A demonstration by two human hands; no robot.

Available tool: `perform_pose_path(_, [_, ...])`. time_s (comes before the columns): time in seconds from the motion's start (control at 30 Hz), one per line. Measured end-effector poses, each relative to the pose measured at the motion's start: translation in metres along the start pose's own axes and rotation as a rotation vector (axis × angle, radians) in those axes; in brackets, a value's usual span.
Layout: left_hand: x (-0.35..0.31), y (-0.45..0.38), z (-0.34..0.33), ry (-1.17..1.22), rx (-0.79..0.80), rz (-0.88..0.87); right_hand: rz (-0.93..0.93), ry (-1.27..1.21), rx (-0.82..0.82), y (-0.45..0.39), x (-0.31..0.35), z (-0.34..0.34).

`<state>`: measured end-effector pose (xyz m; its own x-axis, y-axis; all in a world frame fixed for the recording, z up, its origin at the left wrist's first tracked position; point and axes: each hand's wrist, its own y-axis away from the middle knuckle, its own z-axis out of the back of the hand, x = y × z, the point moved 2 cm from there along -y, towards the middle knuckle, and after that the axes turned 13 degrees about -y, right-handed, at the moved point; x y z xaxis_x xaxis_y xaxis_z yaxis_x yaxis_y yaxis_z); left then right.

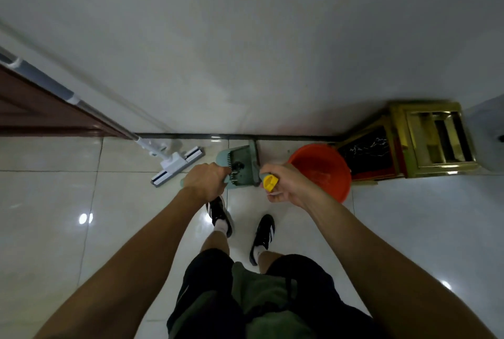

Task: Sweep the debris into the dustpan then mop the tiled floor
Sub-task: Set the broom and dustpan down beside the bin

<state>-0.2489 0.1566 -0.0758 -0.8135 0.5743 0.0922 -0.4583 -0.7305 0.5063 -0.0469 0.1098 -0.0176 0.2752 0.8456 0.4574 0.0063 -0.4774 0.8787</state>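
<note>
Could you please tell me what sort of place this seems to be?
Probably an indoor hallway or lobby: glossy tiled floor meeting a plain wall, a brown door at left, and a brass-coloured bin beside an orange bucket.

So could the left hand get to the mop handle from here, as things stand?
Probably not at once. The left hand is gripping the green dustpan, so it would have to let go first. Otherwise the way looks free: the mop leans against the wall to its left, nothing between them.
</note>
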Motion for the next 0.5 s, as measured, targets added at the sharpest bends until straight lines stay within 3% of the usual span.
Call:
perform_pose_path(0.23, [0.039,-0.051,0.019,-0.003,-0.009,-0.133,0.01,0.088,-0.07,-0.021,0.023,-0.049])
perform_pose_path(0.37, [0.049,-0.062,0.019,-0.001,-0.015,-0.193,0.046,0.04,-0.045,-0.026,0.029,-0.064])
perform_pose_path(0.5, [0.05,-0.068,0.018,0.05,-0.004,-0.237,0.089,0.171,-0.014,-0.035,0.027,-0.076])
